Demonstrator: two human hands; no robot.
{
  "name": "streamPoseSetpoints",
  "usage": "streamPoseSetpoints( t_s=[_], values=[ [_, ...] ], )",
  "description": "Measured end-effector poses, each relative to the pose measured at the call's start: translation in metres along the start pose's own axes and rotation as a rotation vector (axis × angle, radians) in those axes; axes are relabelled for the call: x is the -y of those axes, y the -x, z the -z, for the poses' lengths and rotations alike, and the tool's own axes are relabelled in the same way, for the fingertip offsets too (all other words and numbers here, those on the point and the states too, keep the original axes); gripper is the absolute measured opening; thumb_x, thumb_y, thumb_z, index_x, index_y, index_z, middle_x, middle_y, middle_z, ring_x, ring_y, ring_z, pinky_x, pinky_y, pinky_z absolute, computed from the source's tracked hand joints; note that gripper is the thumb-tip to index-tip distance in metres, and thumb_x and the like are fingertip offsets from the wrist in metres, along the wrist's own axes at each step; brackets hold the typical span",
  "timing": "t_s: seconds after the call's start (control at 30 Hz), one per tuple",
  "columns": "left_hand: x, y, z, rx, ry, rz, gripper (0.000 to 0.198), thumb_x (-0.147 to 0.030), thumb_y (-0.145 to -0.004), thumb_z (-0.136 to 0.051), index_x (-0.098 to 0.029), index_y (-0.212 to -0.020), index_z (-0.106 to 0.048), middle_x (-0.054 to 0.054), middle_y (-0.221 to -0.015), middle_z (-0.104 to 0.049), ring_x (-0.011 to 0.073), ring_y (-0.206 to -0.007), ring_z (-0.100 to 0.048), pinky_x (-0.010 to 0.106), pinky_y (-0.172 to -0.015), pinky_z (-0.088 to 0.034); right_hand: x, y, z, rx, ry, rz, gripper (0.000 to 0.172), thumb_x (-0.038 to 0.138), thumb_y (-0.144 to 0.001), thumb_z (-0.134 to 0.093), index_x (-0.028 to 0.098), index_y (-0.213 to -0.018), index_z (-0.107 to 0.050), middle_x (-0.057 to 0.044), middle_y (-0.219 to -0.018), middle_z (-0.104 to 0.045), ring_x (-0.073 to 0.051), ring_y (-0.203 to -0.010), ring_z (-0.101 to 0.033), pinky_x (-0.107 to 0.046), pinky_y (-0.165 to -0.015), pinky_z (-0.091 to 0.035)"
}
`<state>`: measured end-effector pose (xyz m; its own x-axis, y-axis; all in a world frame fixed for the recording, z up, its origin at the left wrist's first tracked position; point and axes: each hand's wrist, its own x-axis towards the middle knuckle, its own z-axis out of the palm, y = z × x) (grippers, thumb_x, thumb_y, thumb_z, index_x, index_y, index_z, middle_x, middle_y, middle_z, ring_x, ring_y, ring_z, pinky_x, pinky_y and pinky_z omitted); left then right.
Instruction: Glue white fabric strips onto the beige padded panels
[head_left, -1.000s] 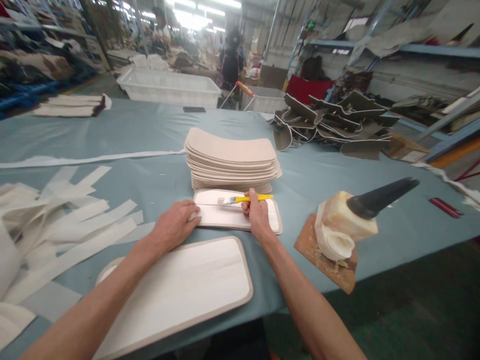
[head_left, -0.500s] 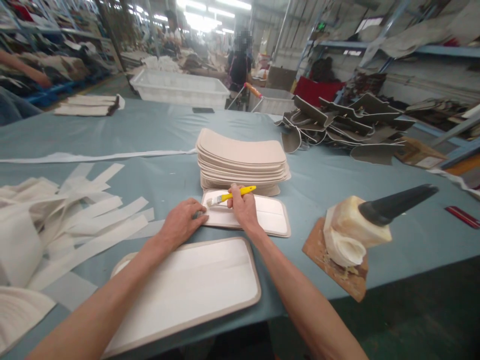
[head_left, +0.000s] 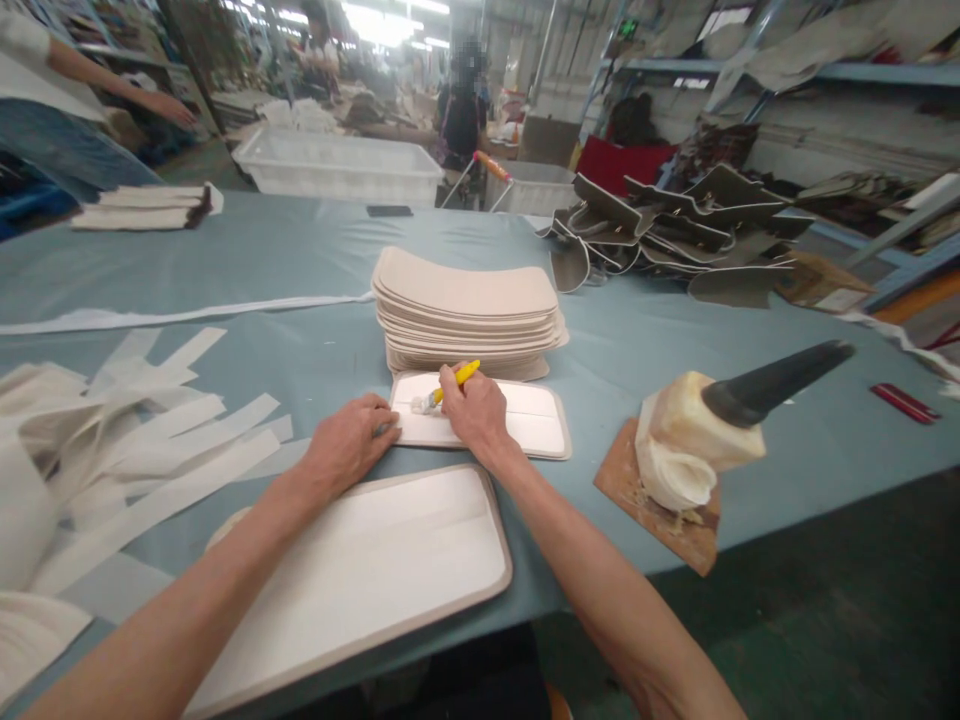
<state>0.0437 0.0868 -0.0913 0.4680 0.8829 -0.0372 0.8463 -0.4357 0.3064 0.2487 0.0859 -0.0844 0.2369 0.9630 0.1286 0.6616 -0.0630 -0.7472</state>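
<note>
A yellow-handled brush [head_left: 459, 377] is gripped in my right hand [head_left: 476, 412], its bristles down on the left part of a small white panel [head_left: 534, 420] with a beige edge. My left hand [head_left: 352, 437] rests at that panel's left end, fingers bent and pressing on its edge. Behind the panel rises a stack of beige rounded pieces [head_left: 472, 305]. Nearer to me lies a larger white panel [head_left: 405, 540] with a beige border, partly under my left forearm.
White strips [head_left: 195, 440] lie at left. On the right, a pale container with a black handle [head_left: 776, 385] stands on a brown board [head_left: 694, 545]. Dark grey pieces [head_left: 675, 230] are heaped behind, with a white tub [head_left: 341, 165] beyond the table. A person's arm [head_left: 127, 85] reaches in at upper left.
The view has shifted slightly, moving the table items left and up. My right hand has tilted the brush more steeply. More of the person at upper left shows.
</note>
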Motion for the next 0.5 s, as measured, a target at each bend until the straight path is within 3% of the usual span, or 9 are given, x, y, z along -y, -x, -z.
streamPoseSetpoints(
  t_s=[0.17, 0.5],
  values=[
    [-0.002, 0.000, 0.002, 0.005, -0.018, 0.038, 0.043, -0.045, -0.095, -0.041, -0.024, -0.103, -0.077, 0.007, -0.129, -0.069, 0.0289, -0.110, -0.067, 0.039, -0.088, -0.055, -0.026, 0.003, 0.033, -0.042, 0.064, -0.044, 0.036, 0.046, -0.104, -0.050, 0.025, -0.085, -0.071, 0.000, -0.062, -0.070, -0.020, -0.073, -0.068, -0.026, -0.070, -0.042],
    [0.005, -0.007, 0.000, 0.030, -0.044, 0.068, 0.053, -0.052, -0.097, -0.035, -0.022, -0.114, -0.075, 0.006, -0.138, -0.067, 0.0287, -0.117, -0.065, 0.042, -0.101, -0.051, -0.085, 0.007, 0.111, -0.112, 0.195, -0.157, 0.048, 0.043, -0.104, -0.047, 0.021, -0.066, -0.067, -0.002, -0.061, -0.071, -0.018, -0.068, -0.068, -0.025, -0.067, -0.040]
  ],
)
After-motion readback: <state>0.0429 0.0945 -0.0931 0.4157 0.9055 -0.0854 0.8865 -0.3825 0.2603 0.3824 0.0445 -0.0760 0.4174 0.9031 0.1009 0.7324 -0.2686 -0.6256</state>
